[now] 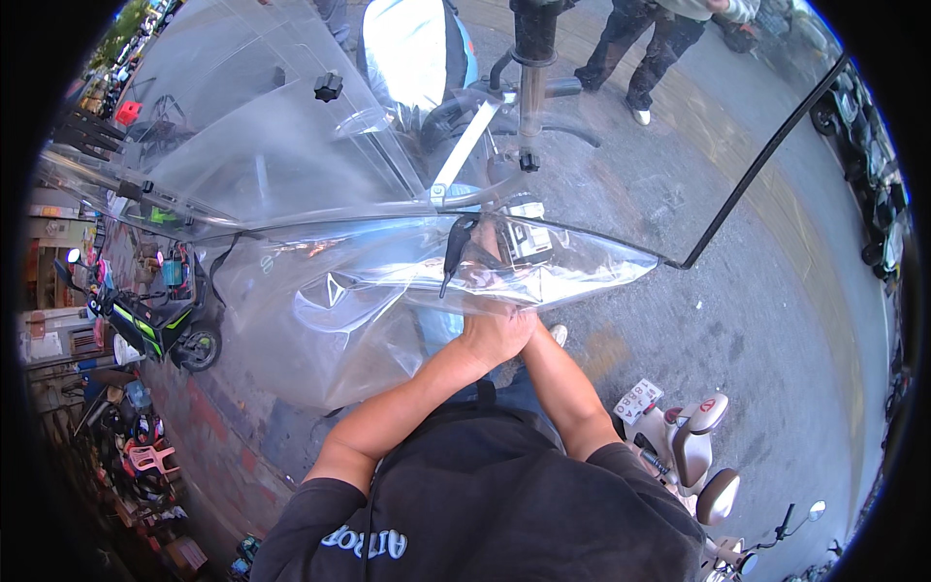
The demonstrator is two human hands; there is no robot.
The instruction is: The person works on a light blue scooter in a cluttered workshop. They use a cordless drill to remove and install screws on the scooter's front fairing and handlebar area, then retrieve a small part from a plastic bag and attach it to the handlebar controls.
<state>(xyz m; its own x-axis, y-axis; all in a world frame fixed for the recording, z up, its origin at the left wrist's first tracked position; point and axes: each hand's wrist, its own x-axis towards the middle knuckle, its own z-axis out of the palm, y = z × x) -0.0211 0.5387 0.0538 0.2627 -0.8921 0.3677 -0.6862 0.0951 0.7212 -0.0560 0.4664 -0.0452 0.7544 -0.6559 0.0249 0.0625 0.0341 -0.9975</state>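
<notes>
In front of my body spreads a large clear plastic sheet [359,291], creased and glossy, its upper edge trimmed in black. My left hand [497,336] is closed at the sheet's lower edge; what lies in its fingers is hidden. Right beside it, my right hand [527,322] is mostly covered by the left hand and the glare, so its fingers do not show. A black strap-like piece [458,247] hangs over the sheet just above my hands. Behind the plastic sits a white-and-black boxy part [529,241].
A metal frame with black knobs [328,86] and a clear panel stands ahead. A bent black rod [752,175] reaches far right. A scooter with green stripes [145,325] is at left, a pale scooter [693,436] close at right. Another person's legs [640,48] show beyond.
</notes>
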